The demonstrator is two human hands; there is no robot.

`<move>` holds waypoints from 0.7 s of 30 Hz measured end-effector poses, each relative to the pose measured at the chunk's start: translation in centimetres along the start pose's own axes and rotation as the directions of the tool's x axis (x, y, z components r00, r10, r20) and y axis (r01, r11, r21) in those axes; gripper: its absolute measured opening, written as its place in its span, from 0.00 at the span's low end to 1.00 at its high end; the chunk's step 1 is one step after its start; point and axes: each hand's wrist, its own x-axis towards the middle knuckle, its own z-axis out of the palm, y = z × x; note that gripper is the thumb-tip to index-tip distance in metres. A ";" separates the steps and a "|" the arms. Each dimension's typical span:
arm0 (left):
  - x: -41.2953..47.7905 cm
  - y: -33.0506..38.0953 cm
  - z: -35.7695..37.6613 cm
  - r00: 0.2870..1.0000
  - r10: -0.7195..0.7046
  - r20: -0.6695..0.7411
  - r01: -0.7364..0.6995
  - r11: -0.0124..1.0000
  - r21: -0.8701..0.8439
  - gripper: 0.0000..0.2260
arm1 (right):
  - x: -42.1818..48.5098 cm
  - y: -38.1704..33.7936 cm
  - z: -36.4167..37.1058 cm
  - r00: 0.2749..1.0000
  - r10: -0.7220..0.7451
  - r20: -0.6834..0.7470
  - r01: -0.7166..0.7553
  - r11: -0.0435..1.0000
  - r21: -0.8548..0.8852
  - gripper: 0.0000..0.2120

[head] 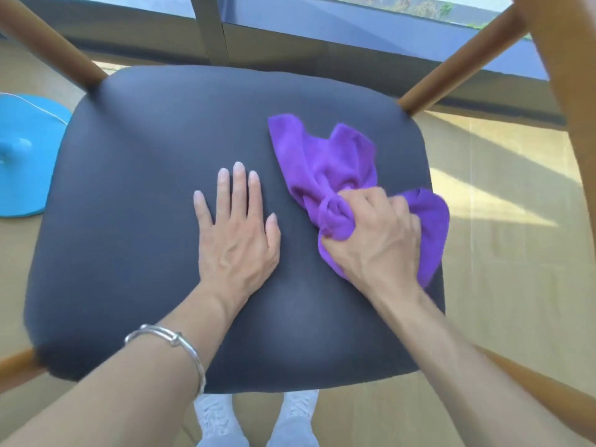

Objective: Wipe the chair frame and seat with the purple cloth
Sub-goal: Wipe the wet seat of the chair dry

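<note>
We are resting our left hand (237, 240) on the middle of the seat (129, 221); our right hand (377, 243) is lying just right of it, atop the cloth (325, 162), near the seat's right edge.

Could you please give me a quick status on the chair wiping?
Right hand grips purple cloth, bunched, on dark seat. Left hand flat on seat, beside cloth. No hand on wooden frame.
</note>
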 end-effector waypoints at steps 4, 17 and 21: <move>-0.5 -0.2 0.5 1.000 -0.016 -0.019 0.016 1.000 -0.002 0.29 | -9.1 0.3 -0.9 0.995 -0.001 0.104 -0.004 0.999 0.046 0.18; -0.4 0.1 0.5 1.000 0.014 0.019 -0.014 0.999 0.041 0.28 | 11.6 0.2 -1.1 0.950 0.310 0.031 -0.305 0.902 0.305 0.12; -0.5 -0.1 0.5 1.000 0.020 0.013 -0.021 0.999 0.031 0.27 | 10.6 0.0 -0.3 0.970 0.208 0.126 -0.224 0.966 0.131 0.11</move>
